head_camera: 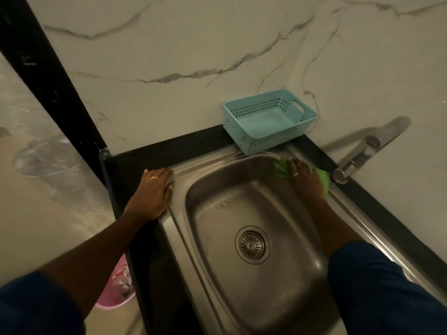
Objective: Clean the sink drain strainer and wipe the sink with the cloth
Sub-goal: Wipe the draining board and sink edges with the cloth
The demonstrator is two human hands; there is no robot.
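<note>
we see a black worktop (pixel 145 158) with a steel sink (pixel 180 182) set into it, filling most of its width. at the back right corner a pale blue perforated basket (pixel 242 136) sits against the wall, its front corner over the sink's rim. the left hand (pixel 154 192) rests flat at the worktop's left edge, fingers reaching onto the rim.

The sink basin (pixel 217 213) is open from above; the basket (pixel 242 131) crowds its far rim, the tap (pixel 355 163) juts in at the far right corner
</note>
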